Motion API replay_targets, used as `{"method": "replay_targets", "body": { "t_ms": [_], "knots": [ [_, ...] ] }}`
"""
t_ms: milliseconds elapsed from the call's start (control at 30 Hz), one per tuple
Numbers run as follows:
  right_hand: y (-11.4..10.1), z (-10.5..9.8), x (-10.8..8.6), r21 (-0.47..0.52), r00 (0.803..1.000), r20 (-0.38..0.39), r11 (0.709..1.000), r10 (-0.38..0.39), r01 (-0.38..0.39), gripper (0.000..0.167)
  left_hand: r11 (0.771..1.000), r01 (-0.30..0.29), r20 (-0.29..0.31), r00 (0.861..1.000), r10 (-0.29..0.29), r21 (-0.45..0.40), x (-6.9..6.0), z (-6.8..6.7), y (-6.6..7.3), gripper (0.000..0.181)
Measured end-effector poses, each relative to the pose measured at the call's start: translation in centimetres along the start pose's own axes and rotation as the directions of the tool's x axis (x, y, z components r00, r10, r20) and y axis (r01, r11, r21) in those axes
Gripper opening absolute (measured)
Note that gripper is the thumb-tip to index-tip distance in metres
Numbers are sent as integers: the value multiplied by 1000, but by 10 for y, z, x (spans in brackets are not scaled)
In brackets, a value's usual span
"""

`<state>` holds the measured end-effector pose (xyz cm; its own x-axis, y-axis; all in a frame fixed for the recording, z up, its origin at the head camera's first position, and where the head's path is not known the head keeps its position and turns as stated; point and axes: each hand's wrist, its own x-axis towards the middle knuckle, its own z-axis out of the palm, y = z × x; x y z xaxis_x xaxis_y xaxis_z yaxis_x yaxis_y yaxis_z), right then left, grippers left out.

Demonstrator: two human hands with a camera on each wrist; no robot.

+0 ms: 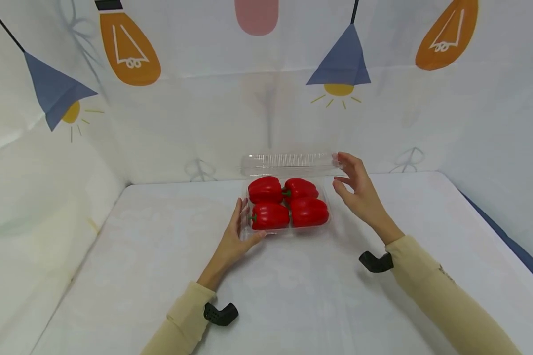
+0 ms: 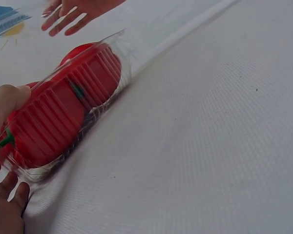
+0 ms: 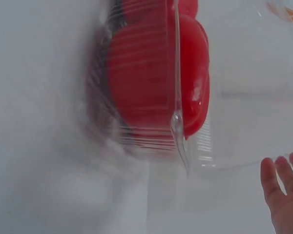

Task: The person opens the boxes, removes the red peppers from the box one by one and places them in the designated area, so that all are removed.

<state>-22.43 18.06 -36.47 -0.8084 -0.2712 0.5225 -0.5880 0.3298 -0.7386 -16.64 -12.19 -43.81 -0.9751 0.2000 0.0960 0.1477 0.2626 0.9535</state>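
A clear plastic clamshell container stands on the table with its lid raised at the far side. Several red bell peppers with green stems fill its base in two rows. My left hand grips the near left corner, thumb on the front rim and fingers along the left side. At the lid's right end is my right hand, its upper fingertips against the clear edge and its thumb apart below. In the right wrist view the fingers look loosely bent at the lid's edge.
The white-covered table spreads around the container. Behind it hangs a white cloth printed with lamps and bulbs. Black wrist devices sit at both sleeve cuffs.
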Motion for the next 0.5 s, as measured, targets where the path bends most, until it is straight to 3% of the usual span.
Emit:
{"method": "replay_targets", "body": {
  "t_ms": [133,267,500],
  "knots": [
    [18,-1,10,49,1000,-3,999,21,-20,62,1000,2,2,1000,-2,-3,-2,0,1,98],
    [23,-1,20,59,1000,-1,998,10,-10,61,1000,-3,8,1000,3,-14,-2,0,0,99],
    [6,1,36,49,996,41,995,80,-82,60,1000,1,2,1000,-1,11,-1,0,1,98]
  ]
}}
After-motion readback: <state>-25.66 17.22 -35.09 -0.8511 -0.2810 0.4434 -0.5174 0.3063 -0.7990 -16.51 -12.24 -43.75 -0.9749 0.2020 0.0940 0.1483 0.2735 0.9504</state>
